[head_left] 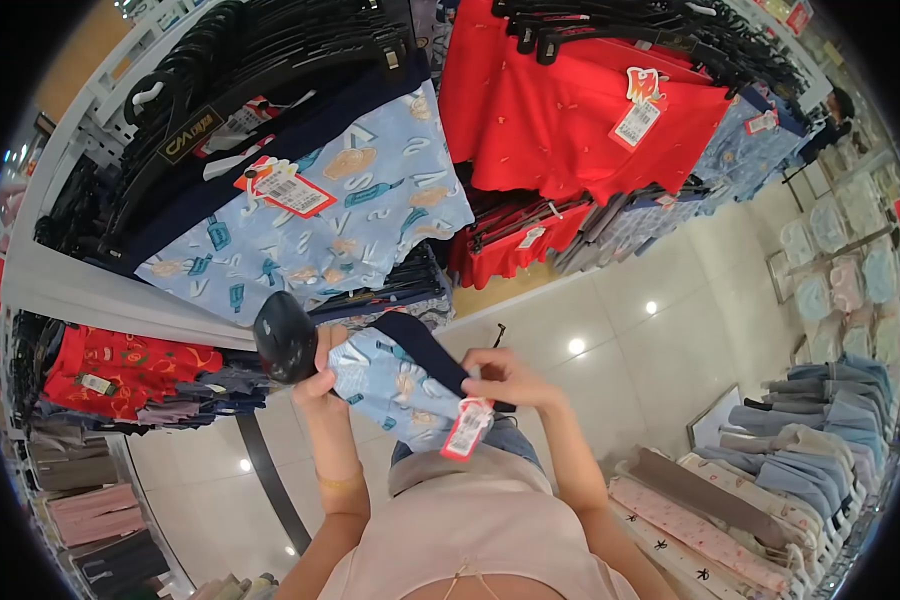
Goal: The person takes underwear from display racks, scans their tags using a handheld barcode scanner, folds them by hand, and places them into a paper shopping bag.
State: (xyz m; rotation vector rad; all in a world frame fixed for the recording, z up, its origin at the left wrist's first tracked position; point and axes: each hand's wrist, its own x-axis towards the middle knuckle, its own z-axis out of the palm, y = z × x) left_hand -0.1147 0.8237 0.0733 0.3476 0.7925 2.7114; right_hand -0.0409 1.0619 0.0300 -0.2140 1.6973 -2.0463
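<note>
A small light-blue printed garment [395,385] with a navy waistband is held between my two hands at waist height. My left hand [320,375] grips its left edge, and a black rounded object [285,338] sits against that same hand; whether the fingers also hold it is hard to see. The fingers of my right hand [505,378] pinch the waistband's right end. A red and white price tag [466,428] hangs just below my right hand. Above, a larger blue printed garment [320,200] with a navy waistband hangs on the rack.
Red shorts [580,120] on black hangers fill the upper rack. Patterned red garments [120,370] hang at the left. At the lower right are folded light-blue clothes [810,430] and hanging pajamas [710,520]. Packaged items [840,260] line the right wall.
</note>
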